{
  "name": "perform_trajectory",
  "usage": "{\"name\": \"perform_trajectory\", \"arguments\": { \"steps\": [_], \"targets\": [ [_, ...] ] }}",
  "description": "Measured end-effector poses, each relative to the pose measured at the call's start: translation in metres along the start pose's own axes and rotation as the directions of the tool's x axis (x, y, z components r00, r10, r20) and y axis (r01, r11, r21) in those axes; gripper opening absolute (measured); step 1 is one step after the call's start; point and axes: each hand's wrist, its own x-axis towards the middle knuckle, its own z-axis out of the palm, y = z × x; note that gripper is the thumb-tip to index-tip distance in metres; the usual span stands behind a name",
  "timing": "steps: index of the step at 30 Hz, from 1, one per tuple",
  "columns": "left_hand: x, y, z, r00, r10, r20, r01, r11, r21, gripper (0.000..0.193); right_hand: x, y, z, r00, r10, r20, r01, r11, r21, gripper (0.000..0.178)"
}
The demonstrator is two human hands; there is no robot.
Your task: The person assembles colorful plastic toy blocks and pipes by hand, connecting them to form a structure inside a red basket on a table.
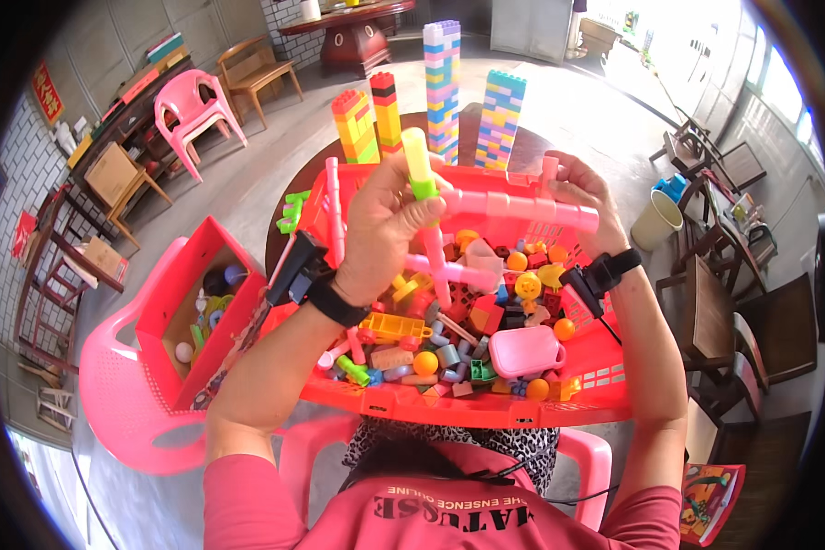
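Observation:
My left hand is closed round a toy pipe assembly, at its yellow and green upright tube. From there a pink tube runs right, and further pink pieces hang below. My right hand has its fingers closed on a short pink upright piece beside the right end of that tube; whether the two are joined I cannot tell. Under both hands is a red plastic basket of mixed toy pieces, among them a pink case, a yellow toy wagon and orange balls.
Behind the basket, building-brick towers stand on a round dark table: a tall pastel one, another pastel one and two yellow-red ones. At left, a red box rests on a pink chair. Wooden chairs line the right.

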Motion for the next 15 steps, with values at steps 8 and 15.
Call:
{"name": "perform_trajectory", "arguments": {
  "steps": [8,15],
  "targets": [
    [-0.007,-0.031,0.015,0.977,-0.193,0.092,0.185,0.979,0.089,0.024,-0.021,-0.07,0.022,0.984,-0.177,0.013,0.177,0.984,-0.026,0.03],
    [-0.005,-0.035,0.014,0.948,-0.275,0.161,0.276,0.961,0.015,0.022,-0.033,-0.099,0.083,0.941,-0.259,0.216,0.304,0.929,-0.21,0.039]
  ]
}}
